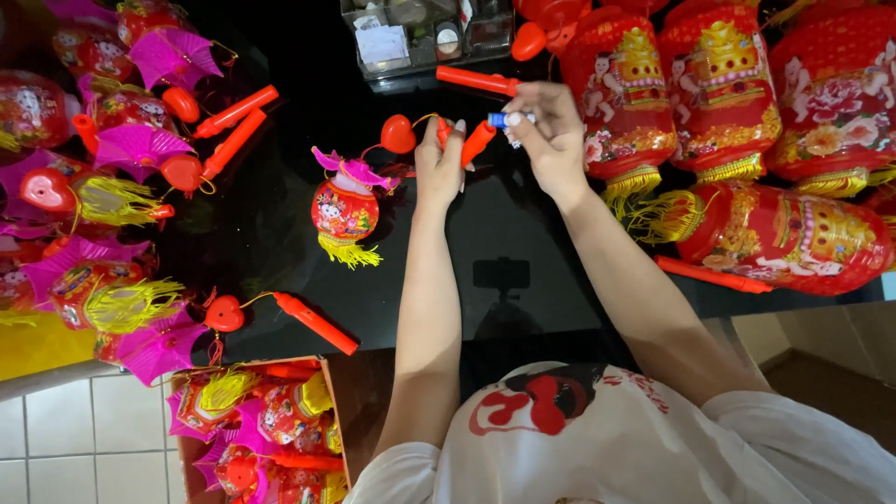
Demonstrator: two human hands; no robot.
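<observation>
My left hand (441, 161) grips the red plastic handle (476, 142) of a small toy lantern. The lantern's round red body (344, 209), with a pink top and yellow tassel, lies on the black table (280, 233) to the left, joined to the handle by a cord with a red heart (398, 133). My right hand (553, 135) pinches a small blue and white battery (504, 119) right at the handle's upper end.
Large red lanterns (765, 233) crowd the table's right side. Small finished lanterns with pink tops (140, 149) and red handles lie at left. A cardboard box (257, 429) of lanterns stands on the floor. A clear organiser (420, 37) sits at the far edge.
</observation>
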